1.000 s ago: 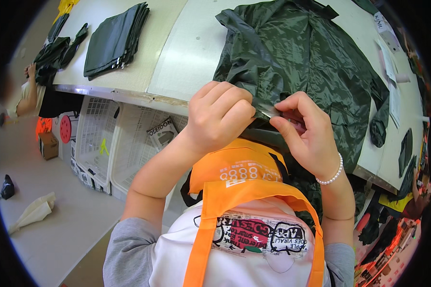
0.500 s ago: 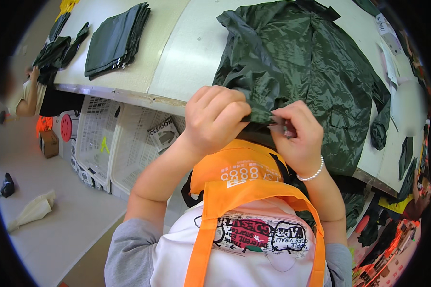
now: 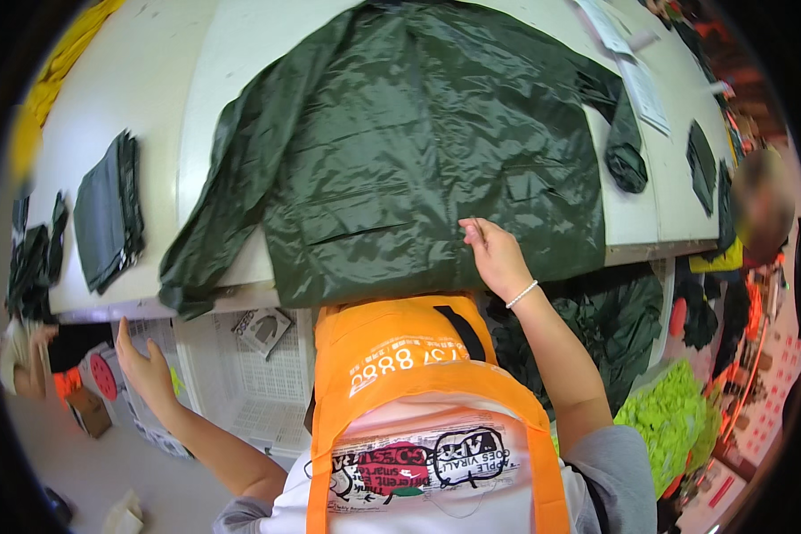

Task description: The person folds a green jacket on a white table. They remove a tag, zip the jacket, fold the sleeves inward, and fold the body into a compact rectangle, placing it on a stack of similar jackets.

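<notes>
A dark green shiny jacket (image 3: 365,169) lies spread on the white table, its front seam and pocket slits showing. Its left sleeve (image 3: 214,231) hangs slightly over the near edge. My left hand (image 3: 149,367) is off the jacket, out to the left below the table edge, open with fingers apart and holding nothing. Over the lower front of the jacket is my right hand (image 3: 497,258), thumb and fingers pinched together. Whatever is between those fingers is too small to make out.
A stack of folded dark green garments (image 3: 111,214) lies at the table's left. White plastic crates (image 3: 231,383) stand below the edge. Papers (image 3: 641,93) are at the far right. Bright yellow-green fabric (image 3: 672,418) is piled at lower right. Another person (image 3: 22,356) is at far left.
Both hands were together at the jacket's sleeve end. The left has let go and swung left, open; the right has moved left over the jacket front. The sleeve now lies stretched out leftward.
</notes>
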`<state>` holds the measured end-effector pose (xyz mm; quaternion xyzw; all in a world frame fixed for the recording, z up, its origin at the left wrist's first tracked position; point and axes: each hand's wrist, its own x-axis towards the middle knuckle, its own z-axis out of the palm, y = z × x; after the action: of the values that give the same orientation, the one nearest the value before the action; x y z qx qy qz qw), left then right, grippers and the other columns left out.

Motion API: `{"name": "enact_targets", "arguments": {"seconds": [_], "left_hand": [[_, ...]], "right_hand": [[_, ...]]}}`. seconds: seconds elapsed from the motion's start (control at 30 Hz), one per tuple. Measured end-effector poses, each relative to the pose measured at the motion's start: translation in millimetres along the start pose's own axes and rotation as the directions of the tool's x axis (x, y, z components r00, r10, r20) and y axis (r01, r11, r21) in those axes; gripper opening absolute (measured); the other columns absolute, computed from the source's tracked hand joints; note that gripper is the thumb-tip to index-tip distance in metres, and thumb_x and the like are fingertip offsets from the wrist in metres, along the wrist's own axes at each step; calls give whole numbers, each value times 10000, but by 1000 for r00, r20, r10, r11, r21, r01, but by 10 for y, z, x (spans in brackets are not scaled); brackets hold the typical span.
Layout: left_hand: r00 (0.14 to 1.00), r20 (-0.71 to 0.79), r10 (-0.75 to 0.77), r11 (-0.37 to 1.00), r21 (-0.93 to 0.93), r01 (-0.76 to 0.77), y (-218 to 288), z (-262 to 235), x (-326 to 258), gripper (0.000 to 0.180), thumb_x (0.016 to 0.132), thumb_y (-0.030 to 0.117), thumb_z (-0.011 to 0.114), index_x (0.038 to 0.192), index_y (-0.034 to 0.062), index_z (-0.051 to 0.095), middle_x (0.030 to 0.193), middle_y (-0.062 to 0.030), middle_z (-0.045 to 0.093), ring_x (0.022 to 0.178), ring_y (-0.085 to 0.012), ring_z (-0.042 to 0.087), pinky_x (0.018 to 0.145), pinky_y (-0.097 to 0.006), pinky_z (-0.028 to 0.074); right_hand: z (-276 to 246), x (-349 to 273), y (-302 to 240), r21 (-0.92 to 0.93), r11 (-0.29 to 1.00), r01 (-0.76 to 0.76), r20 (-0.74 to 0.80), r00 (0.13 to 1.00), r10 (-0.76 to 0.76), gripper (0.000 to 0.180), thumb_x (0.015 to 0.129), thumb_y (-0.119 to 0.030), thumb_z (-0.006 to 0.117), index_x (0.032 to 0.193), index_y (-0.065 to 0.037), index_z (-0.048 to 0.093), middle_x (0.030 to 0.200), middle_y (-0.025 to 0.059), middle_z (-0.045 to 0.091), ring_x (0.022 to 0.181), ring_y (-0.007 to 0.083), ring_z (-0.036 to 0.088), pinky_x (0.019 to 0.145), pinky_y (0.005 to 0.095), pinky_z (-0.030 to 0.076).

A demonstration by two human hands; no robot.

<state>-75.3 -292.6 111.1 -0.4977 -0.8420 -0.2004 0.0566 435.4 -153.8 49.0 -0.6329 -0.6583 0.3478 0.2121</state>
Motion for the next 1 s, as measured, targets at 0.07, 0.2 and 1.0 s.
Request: {"name": "enact_targets", "arguments": {"seconds": [0.07, 0.2, 1.0], "left_hand": [[1000, 18, 18, 996, -87, -17, 569, 263, -55, 454, 786, 32, 631, 1225, -1, 520, 1179, -164, 561, 1087, -295, 531, 948, -377, 395], [862, 276, 425, 862, -414, -293, 2289, 1061, -396, 556, 752, 141, 696, 1254, 23, 487, 1280, -164, 487, 1196, -305, 450, 1009, -408, 343], [853, 78, 515, 830, -295, -474, 4778, 2342, -1543, 405, 770, 205, 683, 1133, 64, 573, 1208, -114, 555, 1137, -296, 501, 1009, -453, 327]], "right_hand": [[-196, 5, 393, -84, 994, -68, -65, 996, 63, 240, 927, -210, 502, 1015, -17, 614, 946, 185, 619, 881, 376, 583, 766, 417, 468], [-544, 59, 1174, -275, 961, -27, -294, 954, -57, 259, 915, -133, 500, 1152, -54, 568, 1218, 180, 536, 1016, 366, 559, 853, 398, 469], [-2094, 2191, 2665, 1, 999, 49, 300, 953, -47, 391, 746, -379, 724, 786, 4, 661, 652, 38, 610, 591, 139, 526, 593, 278, 431]]}}
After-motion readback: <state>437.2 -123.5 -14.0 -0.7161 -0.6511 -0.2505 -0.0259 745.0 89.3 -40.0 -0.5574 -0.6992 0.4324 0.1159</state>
